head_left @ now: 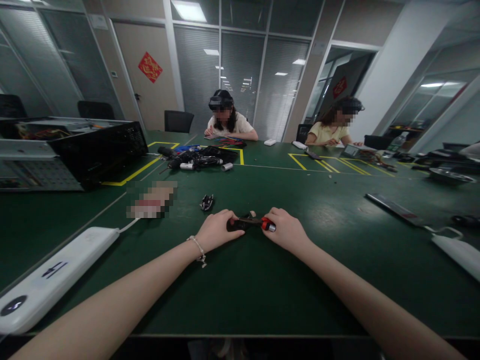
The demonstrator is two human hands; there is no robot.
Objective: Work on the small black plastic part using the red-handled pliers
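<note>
Near the middle of the green table (240, 290), my left hand (215, 232) is closed around a small black part (235, 224), its exact kind unclear. My right hand (287, 230) grips a red-handled tool with a silver end (268, 225). A dark, narrow piece bridges the gap between the two hands, and the tool appears to touch it; fingers hide much of both things. Just beyond my left hand lies a small crumpled black-and-silver piece (206, 202).
A white power bank (60, 275) with a cable lies left, below an open computer case (97, 155). Farther back sits a pile of black cables (202, 157). A dark phone-like slab (393, 209) lies right. Two people with headsets sit across the table.
</note>
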